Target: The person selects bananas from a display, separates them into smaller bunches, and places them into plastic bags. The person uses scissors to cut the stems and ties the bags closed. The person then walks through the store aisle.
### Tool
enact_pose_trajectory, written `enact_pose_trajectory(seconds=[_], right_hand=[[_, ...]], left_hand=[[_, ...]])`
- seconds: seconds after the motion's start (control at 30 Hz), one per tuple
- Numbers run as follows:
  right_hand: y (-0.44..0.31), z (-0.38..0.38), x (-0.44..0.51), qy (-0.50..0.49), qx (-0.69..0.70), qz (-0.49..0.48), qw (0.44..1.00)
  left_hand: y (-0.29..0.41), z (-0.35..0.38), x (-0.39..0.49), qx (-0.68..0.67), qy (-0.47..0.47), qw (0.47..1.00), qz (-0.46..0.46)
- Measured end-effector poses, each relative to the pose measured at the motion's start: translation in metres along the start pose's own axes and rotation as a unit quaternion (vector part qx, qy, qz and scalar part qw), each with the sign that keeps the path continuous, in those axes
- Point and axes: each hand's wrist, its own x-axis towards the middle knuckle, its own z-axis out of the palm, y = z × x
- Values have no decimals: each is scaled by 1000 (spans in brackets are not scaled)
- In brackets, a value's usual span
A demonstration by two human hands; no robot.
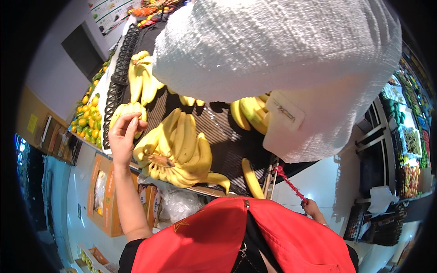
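My left hand [126, 131] is raised at the display's left edge, its fingers at a small bunch of yellow bananas [129, 108]; whether it grips them I cannot tell. Just right of it lies a large bunch of bananas [181, 146], its crown towards me. My right hand [309, 206], low at the right, is closed on a red twisted cord [290, 184] that runs up to the display's corner. A single banana [251, 179] lies near that corner. A big sheet of white foam wrap [273, 51] hangs over the display's far right and partly hides another bunch [251, 112].
The black mesh mat [218, 129] has a black lattice rim [119, 82] at its left, with orange and green citrus fruit [89, 119] beyond. Cardboard boxes [108, 201] and clear plastic [179, 203] sit below the near edge. Produce shelves [409, 140] stand at the far right.
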Motion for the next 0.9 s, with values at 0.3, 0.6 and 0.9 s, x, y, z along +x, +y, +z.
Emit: enact_pose_trajectory(seconds=[0.3, 0.6, 0.9], right_hand=[[17, -31, -23, 34, -297, 193, 935], [-153, -122, -66, -56, 181, -150, 970], [-307, -134, -121, 289, 288, -676, 613]], left_hand=[[1, 5, -3, -12, -20, 999, 30], [5, 7, -2, -30, -30, 999, 6], [8, 27, -6, -40, -66, 997, 28]])
